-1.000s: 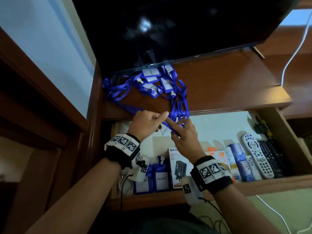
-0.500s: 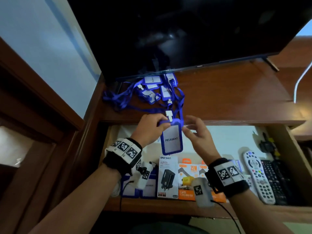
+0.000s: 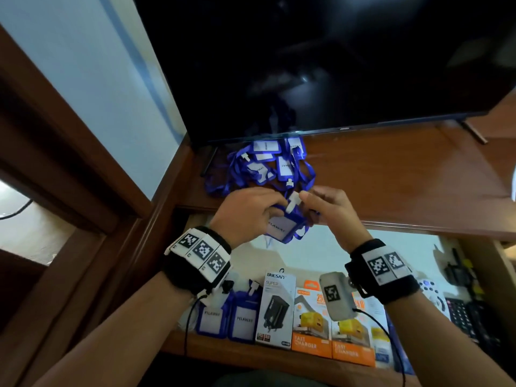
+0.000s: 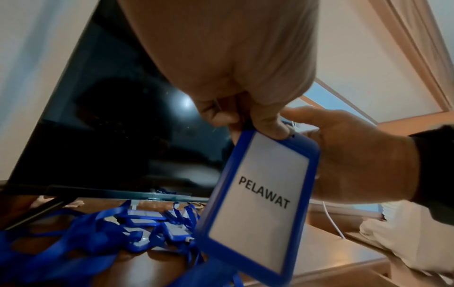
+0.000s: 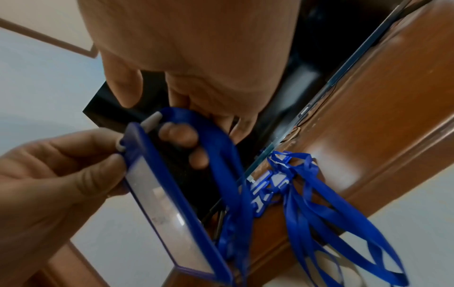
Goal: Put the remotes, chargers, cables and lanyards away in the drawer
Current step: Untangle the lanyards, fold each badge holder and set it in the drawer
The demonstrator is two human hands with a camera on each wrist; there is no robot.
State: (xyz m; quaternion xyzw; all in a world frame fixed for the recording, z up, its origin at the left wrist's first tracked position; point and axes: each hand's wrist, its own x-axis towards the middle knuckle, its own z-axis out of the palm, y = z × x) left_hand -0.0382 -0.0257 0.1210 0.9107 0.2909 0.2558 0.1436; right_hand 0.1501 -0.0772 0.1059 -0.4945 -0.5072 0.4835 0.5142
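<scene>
A blue lanyard badge holder [image 3: 280, 229] marked PELAWAT hangs tilted between my hands above the open drawer [image 3: 251, 356]. My left hand [image 3: 275, 209] pinches its top edge, which the left wrist view shows close up on the badge holder [image 4: 260, 198]. My right hand [image 3: 310, 201] holds the white clip [image 3: 294, 201], and the blue strap [image 5: 216, 145] loops over its curled fingers. A tangled pile of blue lanyards [image 3: 265, 166] lies on the wooden top under the TV. Two lanyard badges [image 3: 226, 317] lie at the drawer's left.
The drawer also holds a white charger box [image 3: 279, 305], orange charger boxes [image 3: 311, 322], a white remote [image 3: 431, 291] and black remotes [image 3: 469, 317] at the right. A large black TV [image 3: 335, 65] stands behind the pile. A wooden frame borders the left side.
The badge hung upright between my hands; now it is tilted and my hands have closed in. My right hand has taken hold of the clip and strap.
</scene>
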